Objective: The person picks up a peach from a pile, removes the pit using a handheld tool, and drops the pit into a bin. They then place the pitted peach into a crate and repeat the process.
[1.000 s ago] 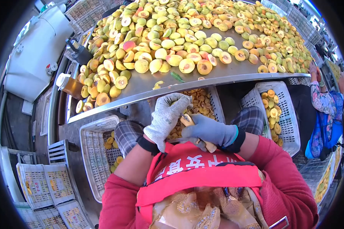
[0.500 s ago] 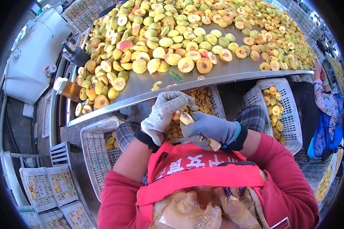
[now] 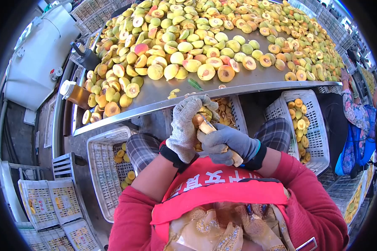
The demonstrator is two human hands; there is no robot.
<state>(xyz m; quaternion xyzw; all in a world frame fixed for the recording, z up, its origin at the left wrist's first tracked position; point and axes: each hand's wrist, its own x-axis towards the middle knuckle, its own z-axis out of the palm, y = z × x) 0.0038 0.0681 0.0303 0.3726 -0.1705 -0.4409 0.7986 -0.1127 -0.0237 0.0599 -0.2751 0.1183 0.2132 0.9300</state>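
My left hand [image 3: 183,127], in a pale grey knit glove, is closed around a yellow-green peach half [image 3: 206,112], partly covered by the fingers. My right hand [image 3: 230,144], in a blue-grey coated glove, grips a pitting tool by its wooden handle [image 3: 206,126]. The tool's front end is against or very near the fruit; its tip is hidden. Both hands are together above a crate [image 3: 237,113] of cut pieces, just in front of the metal table [image 3: 155,97].
Many halved peaches [image 3: 205,72] are heaped on the table. White crates stand at my left [image 3: 100,180] and right [image 3: 318,125], with peach halves inside. An amber bottle [image 3: 75,94] and a dark holder [image 3: 88,58] are at the left edge. Another person's sleeve [image 3: 352,111] is at right.
My left hand has turned more upright, its fingers now curled above the fruit. The pitting tool has shifted slightly with my right hand, and more halves show in the left crate.
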